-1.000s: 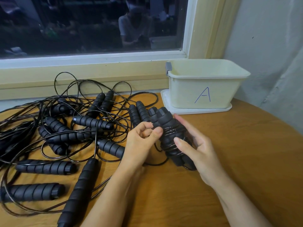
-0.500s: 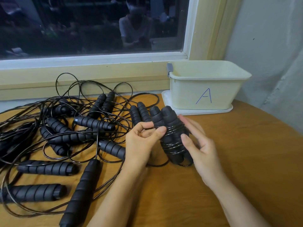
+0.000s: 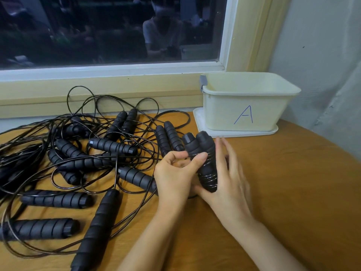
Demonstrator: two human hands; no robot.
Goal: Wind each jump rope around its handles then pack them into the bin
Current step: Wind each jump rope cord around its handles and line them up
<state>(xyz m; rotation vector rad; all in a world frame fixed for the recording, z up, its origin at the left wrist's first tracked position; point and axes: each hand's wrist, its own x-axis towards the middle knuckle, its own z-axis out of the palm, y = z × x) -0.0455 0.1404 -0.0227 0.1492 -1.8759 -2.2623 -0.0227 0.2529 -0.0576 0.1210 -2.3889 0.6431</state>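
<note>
Jump ropes (image 3: 111,146) lie in a loose tangle across the left half of the wooden table (image 3: 293,192). Their thick black handles (image 3: 52,199) have spiral-ridged foam grips and point every way. Thin glossy black cords (image 3: 21,142) loop over and under them, and some loops rise against the window frame (image 3: 97,89). Nearest the camera, three handles lie a little clear of the knot, and one long handle (image 3: 97,229) slants toward the bottom edge. Two more lie side by side just left of the hands.

Right of the pile, the left hand (image 3: 175,177) has its fingers curled, with thumb and forefinger pinching the near side of the wound rope (image 3: 207,159). That rope is held above the table between both hands, nearly upright and leaning a little left. Its two handles are pressed together, blunt caps up, with cord wrapped in tight shining turns round the middle and lower part. The right hand (image 3: 232,184), somewhat blurred, lies along the bundle's far side with its fingers (image 3: 220,153) straight and together. Its thumb reaches under the lower end, so it cradles rather than clenches.

Further right, at the table's back edge, the cream bin (image 3: 244,90) stands on a flat white lid (image 3: 199,118). A blue letter A (image 3: 244,115) is drawn on its front, and its inside cannot be seen.
</note>
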